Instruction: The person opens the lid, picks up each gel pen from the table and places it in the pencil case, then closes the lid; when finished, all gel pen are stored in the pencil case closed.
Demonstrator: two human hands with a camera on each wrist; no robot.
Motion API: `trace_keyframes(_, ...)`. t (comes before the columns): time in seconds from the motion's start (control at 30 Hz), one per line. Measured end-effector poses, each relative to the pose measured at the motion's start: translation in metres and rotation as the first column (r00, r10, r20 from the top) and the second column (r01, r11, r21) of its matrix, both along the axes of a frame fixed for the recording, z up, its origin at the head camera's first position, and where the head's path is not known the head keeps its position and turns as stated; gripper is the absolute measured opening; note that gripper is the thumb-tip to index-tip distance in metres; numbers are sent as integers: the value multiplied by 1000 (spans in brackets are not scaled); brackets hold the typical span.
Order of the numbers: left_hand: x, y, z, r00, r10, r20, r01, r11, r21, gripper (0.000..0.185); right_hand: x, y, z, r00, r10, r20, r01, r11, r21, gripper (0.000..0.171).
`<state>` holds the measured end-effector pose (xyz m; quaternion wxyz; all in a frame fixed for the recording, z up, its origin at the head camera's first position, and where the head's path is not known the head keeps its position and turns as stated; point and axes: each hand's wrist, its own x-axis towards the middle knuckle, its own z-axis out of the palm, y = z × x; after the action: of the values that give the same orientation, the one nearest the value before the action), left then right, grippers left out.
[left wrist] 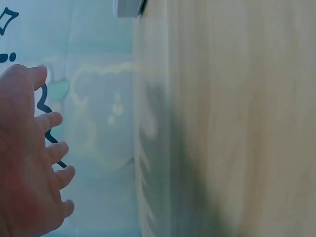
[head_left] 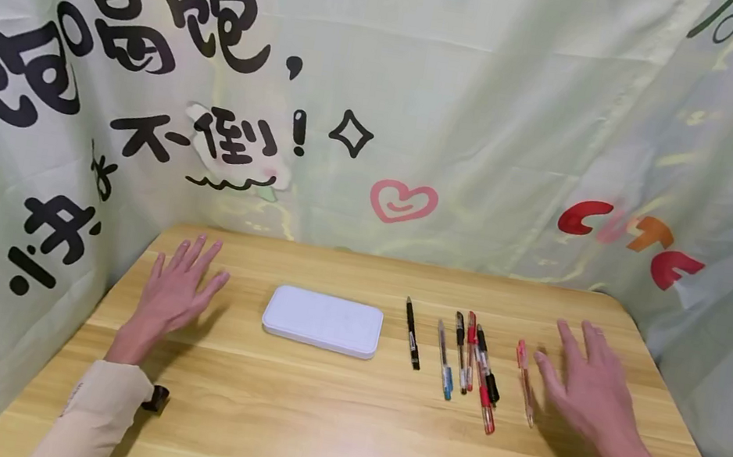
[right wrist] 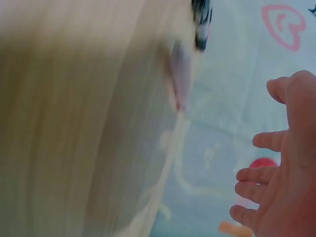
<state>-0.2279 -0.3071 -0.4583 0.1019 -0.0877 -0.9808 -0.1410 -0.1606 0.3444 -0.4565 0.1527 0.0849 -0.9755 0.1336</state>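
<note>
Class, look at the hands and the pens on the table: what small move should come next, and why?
Probably the right hand should lower and pinch the pink pen: that hand holds nothing, and this pen lies nearest it, apart from the other pens.

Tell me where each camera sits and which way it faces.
Head: worn on the head, facing forward and down at the wooden table, pale lavender case and pens; left hand, right hand and beige sleeves show.
Left wrist: on that wrist, looking past the left hand across the table toward the printed backdrop; only that hand shows.
Right wrist: likewise, past the right hand; blurred pens show, and only that hand.
Shared: head and right wrist both show the pink heart on the backdrop.
</note>
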Motion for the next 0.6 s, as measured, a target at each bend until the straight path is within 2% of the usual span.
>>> trace_keyframes(0.13, 2, 5, -4, 999, -48, 1, 48, 994, 99, 71, -3, -30, 2, 999, 44, -21, -46, 995, -89, 69)
trace_keyframes(0.23, 3, 12, -6, 993, -115, 8, 110, 967, 231, 70, -5, -53, 6, 995, 96, 20, -90, 973, -212, 67)
trace_keyframes(0.4, 6, 28, -8, 981, -193, 19, 167, 891, 422, 68, -12, -85, 12, 980, 185, 69, -149, 921, -361, 66)
trace_keyframes(0.5, 8, 39, -12, 977, -207, 53, 144, 820, 554, 69, -19, -106, 11, 970, 235, 63, -188, 889, -417, 65)
trace_keyframes(0.6, 11, 50, -14, 968, -227, 105, 102, 740, 665, 72, -23, -130, 9, 957, 283, 61, -217, 841, -496, 66)
